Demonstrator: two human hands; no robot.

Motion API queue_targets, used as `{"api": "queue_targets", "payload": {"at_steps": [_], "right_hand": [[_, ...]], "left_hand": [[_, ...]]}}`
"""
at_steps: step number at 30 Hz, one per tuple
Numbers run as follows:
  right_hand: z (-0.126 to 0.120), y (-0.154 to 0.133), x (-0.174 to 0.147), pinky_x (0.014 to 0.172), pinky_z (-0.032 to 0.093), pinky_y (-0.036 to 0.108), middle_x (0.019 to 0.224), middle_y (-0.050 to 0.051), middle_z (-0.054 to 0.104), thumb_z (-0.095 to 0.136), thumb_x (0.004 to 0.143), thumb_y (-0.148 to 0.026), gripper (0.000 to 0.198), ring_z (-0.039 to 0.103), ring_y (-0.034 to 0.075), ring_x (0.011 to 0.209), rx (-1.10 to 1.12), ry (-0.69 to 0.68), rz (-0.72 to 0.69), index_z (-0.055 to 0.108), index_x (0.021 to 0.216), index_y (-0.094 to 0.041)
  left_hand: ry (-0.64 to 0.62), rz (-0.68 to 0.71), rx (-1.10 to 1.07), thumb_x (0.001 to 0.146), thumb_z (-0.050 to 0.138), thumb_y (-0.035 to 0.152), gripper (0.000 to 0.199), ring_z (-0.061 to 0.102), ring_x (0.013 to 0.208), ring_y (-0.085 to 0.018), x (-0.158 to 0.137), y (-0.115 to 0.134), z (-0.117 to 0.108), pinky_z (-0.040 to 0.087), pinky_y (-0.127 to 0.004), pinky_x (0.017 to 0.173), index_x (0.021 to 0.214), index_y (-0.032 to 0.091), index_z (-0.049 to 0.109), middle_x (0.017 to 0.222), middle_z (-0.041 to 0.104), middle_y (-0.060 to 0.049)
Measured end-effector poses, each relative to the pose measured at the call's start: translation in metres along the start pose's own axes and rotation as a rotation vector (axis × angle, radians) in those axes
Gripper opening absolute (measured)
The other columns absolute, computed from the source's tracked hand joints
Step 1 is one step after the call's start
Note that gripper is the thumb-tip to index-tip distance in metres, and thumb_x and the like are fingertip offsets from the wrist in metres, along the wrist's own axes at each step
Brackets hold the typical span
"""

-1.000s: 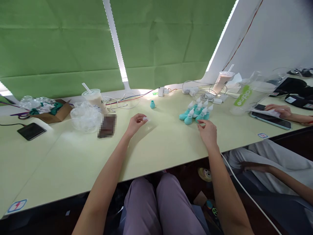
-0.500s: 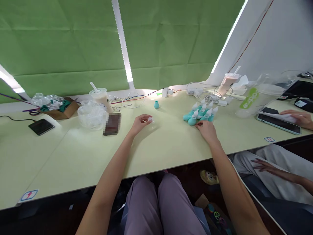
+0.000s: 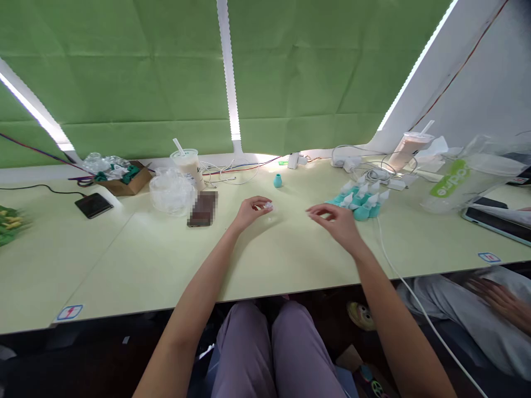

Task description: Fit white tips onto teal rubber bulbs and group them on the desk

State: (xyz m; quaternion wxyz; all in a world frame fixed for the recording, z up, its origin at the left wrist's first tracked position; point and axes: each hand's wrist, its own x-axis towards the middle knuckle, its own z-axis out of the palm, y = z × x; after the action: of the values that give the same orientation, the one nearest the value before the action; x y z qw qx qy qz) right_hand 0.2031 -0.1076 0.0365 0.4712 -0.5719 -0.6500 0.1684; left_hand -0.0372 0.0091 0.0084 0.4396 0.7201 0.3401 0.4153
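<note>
Pinching a small translucent piece (image 3: 269, 205) between thumb and fingertips, the left hand (image 3: 253, 212) was nearly closed over the middle of the pale table (image 3: 274, 260); whether it rested on the surface or hung just above it, I could not tell; the right hand (image 3: 338, 224) was partly curled, its thumb and fingers close together and pointing toward the left hand; blur at the fingertips hid whether anything was held there; the two hands were well apart.

Just beyond the right hand, and partly hidden by it, sat a close group of teal bulbs (image 3: 362, 213) with whitish pointed tips (image 3: 347, 200), some upright and some leaning or lying; a lone teal bulb (image 3: 277, 181) stood upright farther back, beyond the left hand and well apart from the group.

To the left of the left hand lay a dark pixelated rectangle (image 3: 203, 209); next to it were a crumpled clear plastic bag (image 3: 171, 193) and a drink cup with a straw (image 3: 187, 164); farther left were a cardboard box (image 3: 131, 183) and a black device (image 3: 94, 205) on a cable; on the far right, a clear container with a green label (image 3: 452, 179) stood near a phone (image 3: 498, 224).
</note>
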Motion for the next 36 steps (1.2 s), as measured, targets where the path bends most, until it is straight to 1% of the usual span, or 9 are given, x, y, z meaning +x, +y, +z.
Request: {"api": "queue_targets", "payload": {"at_steps": [2,5,8,10,13,21,26,31,36], "right_hand": [[0.030,-0.013,0.019,0.059,0.044,0.025,0.082,0.003,0.069,0.060,0.077,-0.038,0.019,0.061,0.014,0.066,-0.017,-0.055,-0.131,0.068,0.076,-0.021],[0.064,-0.014,0.045,0.061,0.044,0.025,0.076,-0.002,0.069,0.062,0.076,-0.031,0.011,0.058,0.011,0.057,-0.122,-0.082,-0.215,0.067,0.073,-0.023],[0.079,-0.006,0.056,0.060,0.045,0.026,0.079,-0.002,0.070,0.061,0.079,-0.032,0.017,0.059,0.011,0.057,-0.061,-0.001,-0.247,0.067,0.093,-0.025],[0.080,-0.003,0.054,0.058,0.045,0.026,0.086,0.000,0.070,0.057,0.082,-0.033,0.022,0.060,0.012,0.059,-0.013,0.077,-0.286,0.066,0.100,-0.025],[0.075,0.000,0.049,0.055,0.045,0.026,0.091,0.002,0.070,0.054,0.085,-0.034,0.019,0.061,0.013,0.065,-0.005,0.153,-0.342,0.069,0.089,-0.023],[0.080,0.003,0.046,0.055,0.046,0.027,0.081,0.003,0.067,0.054,0.086,-0.036,0.021,0.060,0.015,0.071,-0.091,-0.005,-0.351,0.069,0.086,-0.022],[0.080,0.002,0.045,0.054,0.047,0.026,0.084,0.004,0.066,0.053,0.086,-0.040,0.024,0.059,0.015,0.070,-0.030,-0.010,-0.329,0.069,0.087,-0.022],[0.082,0.002,0.045,0.055,0.048,0.027,0.088,0.004,0.066,0.052,0.086,-0.042,0.026,0.059,0.015,0.071,0.028,0.018,-0.297,0.070,0.086,-0.023],[0.086,0.000,0.043,0.058,0.049,0.027,0.090,0.002,0.067,0.057,0.083,-0.039,0.018,0.058,0.016,0.077,-0.006,0.055,-0.282,0.070,0.085,-0.026]], "left_hand": [[0.009,-0.014,0.010,0.064,0.073,0.044,0.040,0.061,0.075,-0.014,0.000,-0.001,0.000,0.038,-0.023,0.061,0.091,0.016,0.067,0.088,0.070,-0.007],[0.031,-0.026,0.004,0.063,0.074,0.043,0.039,0.061,0.074,-0.014,0.000,-0.003,-0.002,0.039,-0.022,0.061,0.090,0.015,0.067,0.087,0.070,-0.006],[0.067,-0.019,-0.011,0.063,0.074,0.042,0.038,0.061,0.073,-0.013,0.001,-0.005,-0.005,0.040,-0.022,0.061,0.090,0.016,0.066,0.088,0.070,-0.006],[0.085,-0.008,-0.016,0.064,0.074,0.040,0.037,0.061,0.074,-0.013,0.001,-0.006,-0.004,0.041,-0.022,0.062,0.090,0.016,0.066,0.089,0.070,-0.006],[0.086,0.008,-0.038,0.065,0.074,0.038,0.036,0.061,0.074,-0.012,0.000,-0.005,-0.001,0.043,-0.022,0.064,0.091,0.016,0.065,0.090,0.069,-0.007],[0.028,-0.100,-0.341,0.058,0.079,0.033,0.041,0.067,0.066,-0.016,-0.004,0.005,0.009,0.052,-0.030,0.068,0.089,0.013,0.061,0.087,0.068,-0.007],[0.054,-0.096,-0.351,0.056,0.081,0.030,0.038,0.068,0.073,-0.019,-0.004,0.008,0.012,0.052,-0.031,0.072,0.085,0.013,0.062,0.081,0.068,-0.006],[0.086,-0.060,-0.335,0.062,0.077,0.033,0.036,0.067,0.077,-0.018,-0.005,0.008,0.017,0.051,-0.032,0.075,0.089,0.014,0.063,0.086,0.068,-0.007],[0.202,-0.055,-0.395,0.062,0.076,0.034,0.034,0.065,0.074,-0.016,-0.007,0.006,0.028,0.051,-0.032,0.076,0.086,0.015,0.062,0.088,0.067,-0.006]]}}
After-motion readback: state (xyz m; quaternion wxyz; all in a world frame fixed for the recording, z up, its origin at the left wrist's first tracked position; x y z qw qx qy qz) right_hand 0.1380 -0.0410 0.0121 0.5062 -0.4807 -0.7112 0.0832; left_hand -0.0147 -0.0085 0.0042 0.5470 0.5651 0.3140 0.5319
